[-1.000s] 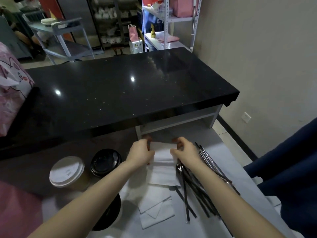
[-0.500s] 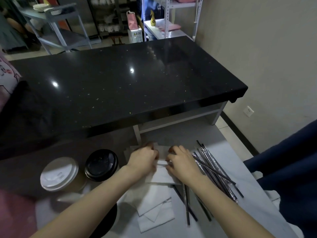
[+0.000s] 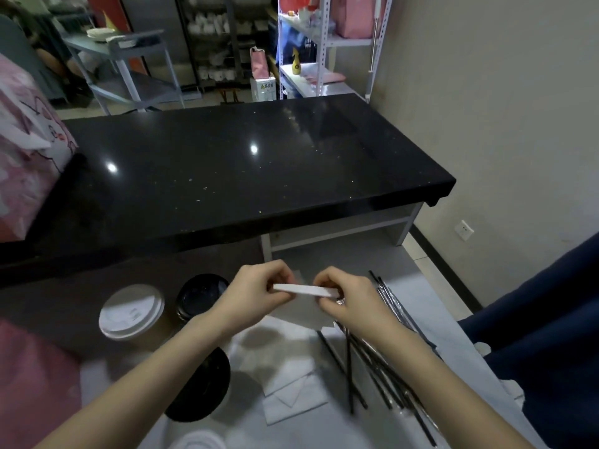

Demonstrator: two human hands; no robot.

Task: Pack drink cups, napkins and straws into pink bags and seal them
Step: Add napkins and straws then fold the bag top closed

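Now you have lifted the folded napkin off the desk, your left hand and right hand each pinching one end just above it, so it looks ready to pack.

Drinks shop — black counter, lidded cups

Dim indoor light, falling from overhead. You get two small glare spots on the black counter, one mid-top and one nearer its left edge. Your left hand and right hand, pinching the bright folded napkin, throw a soft shadow onto the loose napkins. The straws are smeared at their near ends. The pink bag is out of focus. Counter edges bow toward the frame borders.
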